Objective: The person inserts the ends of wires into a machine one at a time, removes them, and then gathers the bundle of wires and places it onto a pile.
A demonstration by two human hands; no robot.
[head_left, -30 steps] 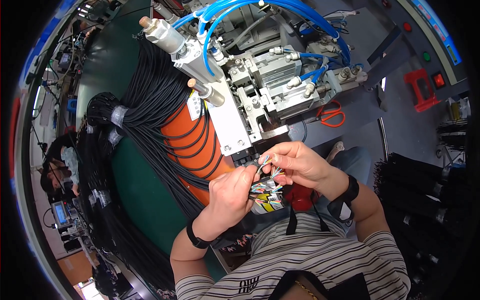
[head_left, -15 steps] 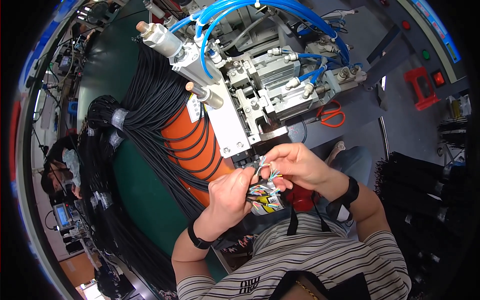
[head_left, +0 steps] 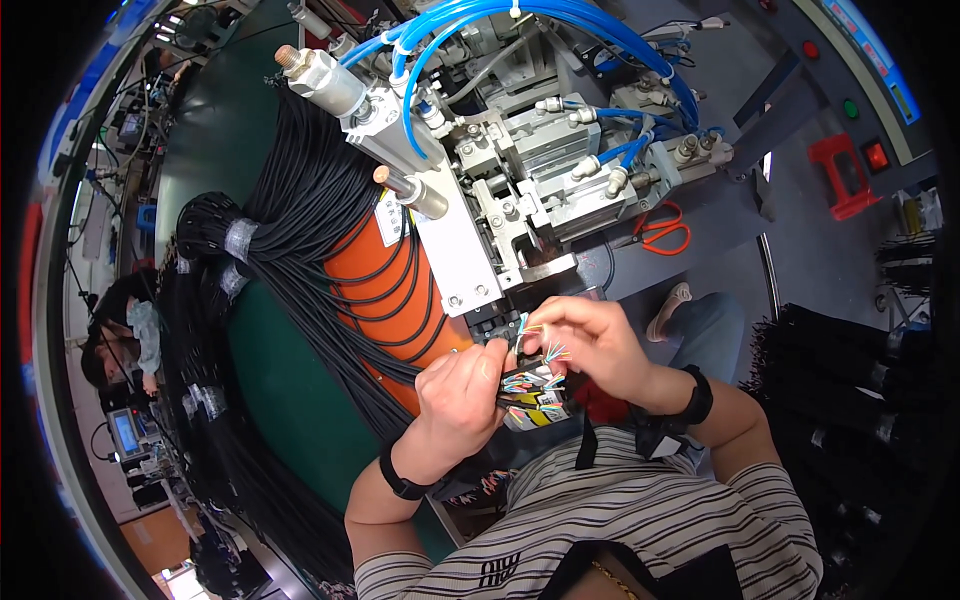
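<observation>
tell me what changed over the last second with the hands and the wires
Very little changed. Both hands stayed together below the machine: the left hand still holds the black cable end, and the right hand still pinches the fanned coloured wires. Black cable bundles and orange scissors stayed put.

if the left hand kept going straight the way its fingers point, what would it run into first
Most likely the right hand: the left hand points up and to the right at the fanned coloured wires both pinch, with the right hand's fingers just beyond. Depth is unclear.
</observation>
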